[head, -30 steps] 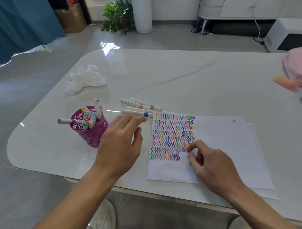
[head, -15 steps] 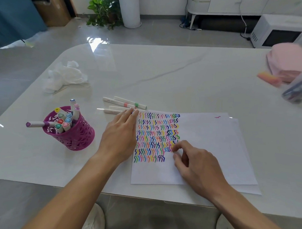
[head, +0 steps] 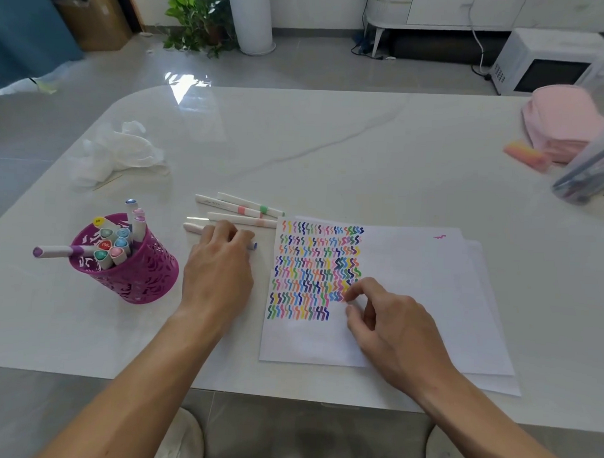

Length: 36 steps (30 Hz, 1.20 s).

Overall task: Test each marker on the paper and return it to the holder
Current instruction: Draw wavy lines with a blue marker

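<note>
A magenta cut-out holder (head: 134, 277) stands on the white table at the left, with several capped markers upright in it and a purple-tipped marker (head: 55, 252) sticking out sideways. My left hand (head: 220, 270) lies just right of the holder, its fingertips curled over a white marker with a blue tip (head: 254, 246) that lies on the table. Three more white markers (head: 241, 211) lie just beyond it. My right hand (head: 393, 329) rests on the white paper (head: 418, 287), fingers loosely bent and holding nothing, beside rows of coloured squiggles (head: 313, 270).
A crumpled white tissue (head: 121, 154) lies at the far left. At the right edge are a pink pouch (head: 564, 121), a pink-orange eraser (head: 527, 155) and a clear case of pens (head: 590, 177). The table's front edge runs close to my arms.
My left hand has slid back along the loose markers and its fingers have curled down over the blue-tipped one. My right hand has stayed on the paper.
</note>
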Available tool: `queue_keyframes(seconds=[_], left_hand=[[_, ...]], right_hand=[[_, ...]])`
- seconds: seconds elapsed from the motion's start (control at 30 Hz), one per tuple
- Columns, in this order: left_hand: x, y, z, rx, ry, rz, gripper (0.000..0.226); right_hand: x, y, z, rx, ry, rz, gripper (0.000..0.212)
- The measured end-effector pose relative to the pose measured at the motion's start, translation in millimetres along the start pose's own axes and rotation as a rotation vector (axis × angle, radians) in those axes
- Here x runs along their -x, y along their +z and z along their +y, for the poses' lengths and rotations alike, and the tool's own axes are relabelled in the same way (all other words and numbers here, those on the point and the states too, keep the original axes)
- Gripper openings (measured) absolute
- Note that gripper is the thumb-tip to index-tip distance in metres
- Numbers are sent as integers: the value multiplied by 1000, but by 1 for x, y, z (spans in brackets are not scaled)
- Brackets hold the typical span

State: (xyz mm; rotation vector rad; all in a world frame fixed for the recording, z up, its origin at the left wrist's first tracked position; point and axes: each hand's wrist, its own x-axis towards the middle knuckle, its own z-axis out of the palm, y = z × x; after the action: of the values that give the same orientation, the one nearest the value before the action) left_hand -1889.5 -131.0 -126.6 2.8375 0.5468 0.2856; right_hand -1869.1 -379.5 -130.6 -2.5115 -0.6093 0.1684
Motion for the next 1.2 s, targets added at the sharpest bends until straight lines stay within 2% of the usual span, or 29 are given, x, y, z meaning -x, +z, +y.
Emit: queue_keyframes(seconds=[0.27, 0.5, 0.73, 0.93, 1.03, 1.13, 1.2], left_hand=[[2, -2, -1, 38, -1, 49, 13], [5, -16, 10, 261, 33, 170, 11], [20, -38, 33, 513, 165, 234, 10], [28, -47, 43, 719, 197, 192, 26], [31, -49, 47, 835, 168, 142, 26], [32, -46, 50, 966, 120, 64, 22], [33, -43, 51, 1051, 81, -1, 19]], right_hand=[[0, -1, 1, -9, -9, -7, 9], [0, -2, 3, -42, -30, 3, 8], [1, -3, 5, -105, -44, 39, 10], [2, -5, 8, -152, -58, 102, 24], [1, -8, 8, -188, -77, 134, 29], [1, -9, 6, -203, -102, 159, 28], [2, -9, 5, -224, -122, 173, 19]])
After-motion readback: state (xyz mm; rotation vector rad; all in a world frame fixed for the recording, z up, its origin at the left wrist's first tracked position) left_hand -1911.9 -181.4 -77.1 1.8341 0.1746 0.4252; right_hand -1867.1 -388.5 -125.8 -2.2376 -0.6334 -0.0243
